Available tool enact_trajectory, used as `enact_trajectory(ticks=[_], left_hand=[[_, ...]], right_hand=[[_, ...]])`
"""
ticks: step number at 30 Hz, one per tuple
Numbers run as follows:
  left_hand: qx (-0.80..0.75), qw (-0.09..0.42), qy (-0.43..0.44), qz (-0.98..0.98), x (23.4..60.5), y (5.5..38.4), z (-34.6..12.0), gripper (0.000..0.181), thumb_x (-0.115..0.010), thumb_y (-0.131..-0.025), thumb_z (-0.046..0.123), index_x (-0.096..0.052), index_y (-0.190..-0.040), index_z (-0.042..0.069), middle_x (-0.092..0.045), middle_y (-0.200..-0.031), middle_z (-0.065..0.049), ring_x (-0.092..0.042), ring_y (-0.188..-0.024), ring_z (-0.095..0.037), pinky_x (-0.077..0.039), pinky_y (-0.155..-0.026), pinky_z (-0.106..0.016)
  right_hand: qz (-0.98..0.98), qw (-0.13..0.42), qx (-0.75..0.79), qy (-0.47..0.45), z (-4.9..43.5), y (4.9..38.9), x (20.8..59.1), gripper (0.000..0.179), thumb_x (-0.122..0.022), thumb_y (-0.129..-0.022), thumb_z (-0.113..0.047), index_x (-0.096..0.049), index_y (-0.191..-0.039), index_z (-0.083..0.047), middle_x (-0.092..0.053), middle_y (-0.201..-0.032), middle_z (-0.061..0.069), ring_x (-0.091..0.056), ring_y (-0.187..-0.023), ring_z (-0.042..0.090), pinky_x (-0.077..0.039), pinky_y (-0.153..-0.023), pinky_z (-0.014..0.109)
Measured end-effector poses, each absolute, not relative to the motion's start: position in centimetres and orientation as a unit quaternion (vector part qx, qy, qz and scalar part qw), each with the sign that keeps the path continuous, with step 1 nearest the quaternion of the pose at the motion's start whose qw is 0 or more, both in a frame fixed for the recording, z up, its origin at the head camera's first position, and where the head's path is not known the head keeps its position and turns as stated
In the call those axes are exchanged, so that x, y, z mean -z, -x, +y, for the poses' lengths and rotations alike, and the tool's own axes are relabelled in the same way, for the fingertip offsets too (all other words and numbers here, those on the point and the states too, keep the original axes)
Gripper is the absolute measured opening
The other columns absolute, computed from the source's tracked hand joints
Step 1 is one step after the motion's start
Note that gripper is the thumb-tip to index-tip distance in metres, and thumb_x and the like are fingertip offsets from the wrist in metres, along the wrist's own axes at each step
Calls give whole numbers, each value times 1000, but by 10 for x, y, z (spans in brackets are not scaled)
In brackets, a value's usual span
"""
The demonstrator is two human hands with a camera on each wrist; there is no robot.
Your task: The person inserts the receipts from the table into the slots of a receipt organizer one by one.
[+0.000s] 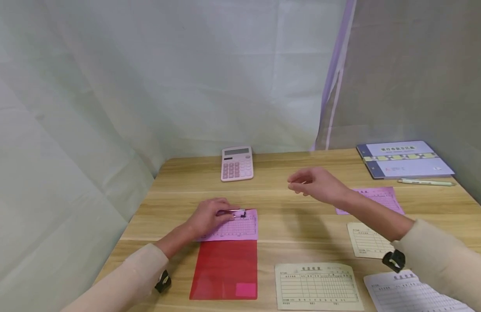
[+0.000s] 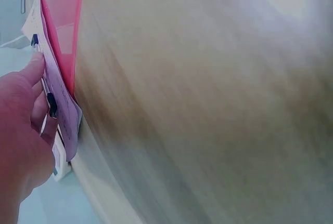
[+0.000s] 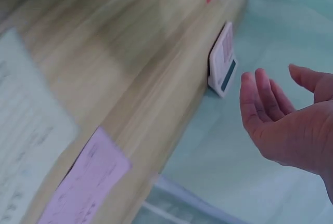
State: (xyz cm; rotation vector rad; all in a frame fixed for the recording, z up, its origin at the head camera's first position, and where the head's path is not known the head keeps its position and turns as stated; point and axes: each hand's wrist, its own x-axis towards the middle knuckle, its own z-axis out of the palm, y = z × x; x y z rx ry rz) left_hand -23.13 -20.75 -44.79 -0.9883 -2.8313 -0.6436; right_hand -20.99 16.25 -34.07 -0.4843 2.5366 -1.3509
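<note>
On the left of the table lies a red clipboard (image 1: 228,266) with a pink-purple printed form (image 1: 244,227) at its top end. My left hand (image 1: 209,219) pinches the clipboard's metal clip (image 1: 236,211), thumb on the near side; the left wrist view shows the thumb (image 2: 34,68) against the clip, above the form. To the right, my right hand (image 1: 318,185) hovers above the table, holding nothing. Its fingers are loosely bent and the thumb stands apart from them in the right wrist view, where the whole hand (image 3: 291,120) shows.
A pink calculator (image 1: 237,164) lies at the back edge. At right are a blue-grey booklet (image 1: 408,160), a pale pen (image 1: 427,182) and another purple form (image 1: 381,199), partly under my right forearm. Cream forms (image 1: 318,286) and a white form (image 1: 408,294) lie nearer.
</note>
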Motion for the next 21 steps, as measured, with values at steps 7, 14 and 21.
enact_trajectory(ticks=[7, 14, 21], left_hand=[[251, 15, 301, -920, 450, 234, -209, 30, -82, -95, 18, -81, -125, 19, -70, -98, 11, -60, -89, -10, -51, -82, -33], [260, 13, 294, -920, 451, 235, -209, 31, -84, -94, 19, -81, -126, 20, -70, -98, 12, -60, -87, -8, -51, -81, -32], [256, -1, 275, -927, 449, 234, -209, 32, -83, -95, 21, -81, -127, 23, -69, -99, 13, -59, -88, -9, -50, -82, -32]], right_hand=[[823, 155, 501, 219, 195, 179, 348, 37, -70, -104, -15, -67, -138, 2, -74, -125, 12, -70, -116, 32, -57, -96, 36], [805, 200, 457, 321, 230, 148, 366, 39, -73, -103, -20, -68, -139, -7, -71, -132, 11, -68, -117, 28, -55, -95, 30], [812, 176, 440, 341, 253, 127, 392, 40, -78, -99, -20, -70, -137, -9, -73, -127, 4, -69, -105, 21, -56, -86, 31]])
